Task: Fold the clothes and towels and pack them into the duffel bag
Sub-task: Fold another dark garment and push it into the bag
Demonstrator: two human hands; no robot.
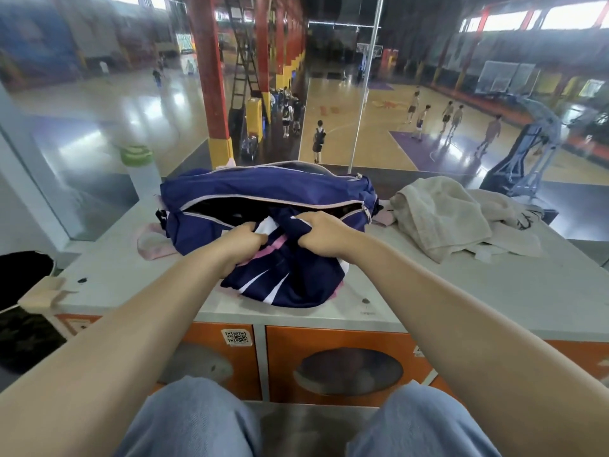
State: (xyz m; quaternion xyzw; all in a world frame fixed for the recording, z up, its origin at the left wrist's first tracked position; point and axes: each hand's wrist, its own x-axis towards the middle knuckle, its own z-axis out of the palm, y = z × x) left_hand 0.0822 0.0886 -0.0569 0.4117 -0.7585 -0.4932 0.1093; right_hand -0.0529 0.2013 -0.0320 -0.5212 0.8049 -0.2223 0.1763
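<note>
1. The bag (pixel 263 192) is the landmark: a navy duffel with pale piping, lying on a grey top (pixel 461 301); its long zip is undone and the mouth gapes dark inside.
2. The garment (pixel 290 278), navy with white and pink stripes, lies bunched just in front of the bag; its upper end is lifted against the bag's near lip, while its lower end rests on the top.
3. The left hand (pixel 242 240) is in front of the bag's mouth, left of centre; its fingers are curled tight into the garment's cloth, gripping a bunch of it.
4. The right hand (pixel 321 230) is beside it at the mouth, right of centre; it too is clenched on a fold of the garment; the two hands are near each other but apart.
5. The towels (pixel 441 216), cream and crumpled in an unfolded heap, lie to the right of the bag, just beside its end.
6. A pink strap (pixel 153 244) lies on the top at the bag's left end.
7. A bottle (pixel 141 169) with a green cap stands left of the bag, behind its left end.
8. Orange lockers (pixel 329 341) form the front below the bag.
</note>
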